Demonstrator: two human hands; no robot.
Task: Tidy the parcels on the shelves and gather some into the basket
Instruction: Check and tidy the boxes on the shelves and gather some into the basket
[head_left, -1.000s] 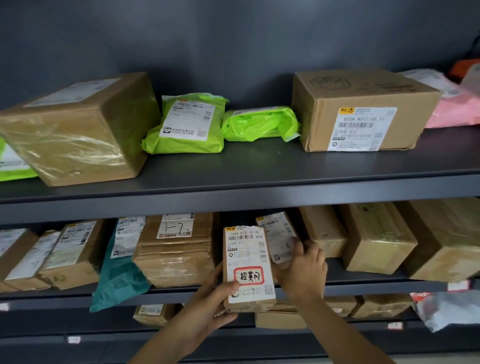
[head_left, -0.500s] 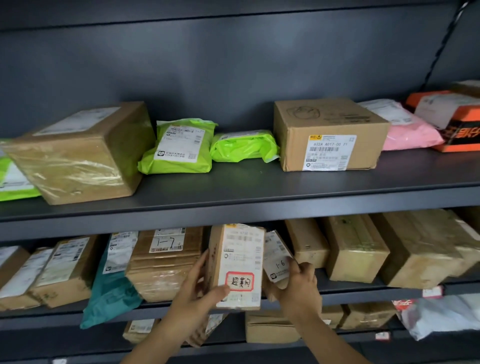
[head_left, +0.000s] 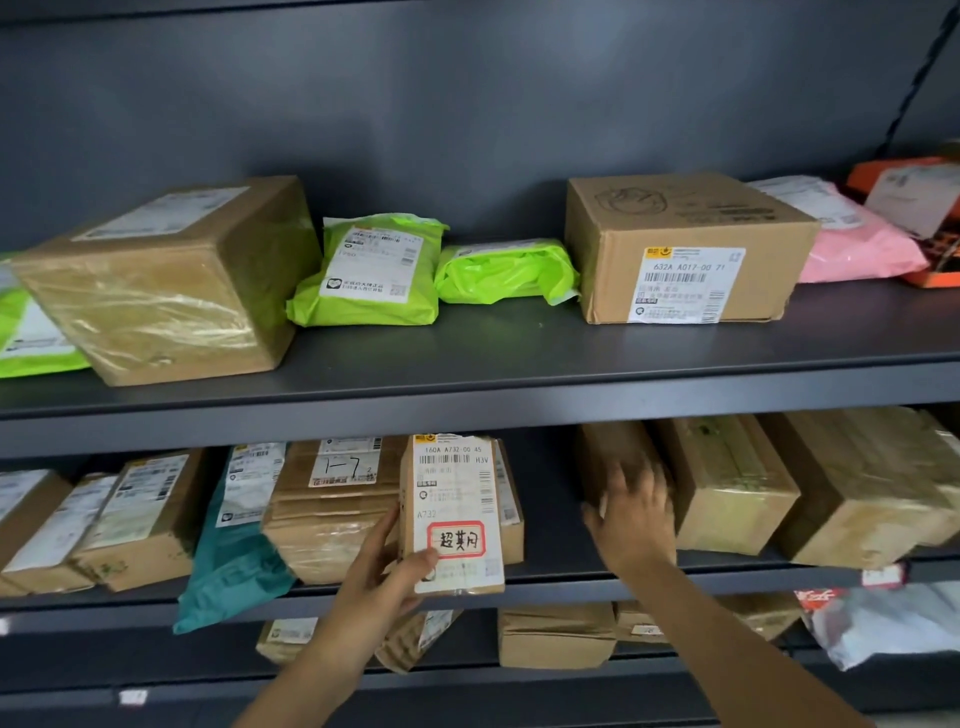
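Below, left grip (head_left: 379, 574) clasps one labelled box (head_left: 457, 493); right grip (head_left: 636, 519), released, touches one brown box (head_left: 613, 449).

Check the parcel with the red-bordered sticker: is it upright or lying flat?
Upright. The parcel stands on end at the shelf edge, label facing out; the left hand grips its lower corner.

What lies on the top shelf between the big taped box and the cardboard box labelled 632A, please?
A labelled lime-green bag and a smaller lime-green bag, side by side, as the head view shows.
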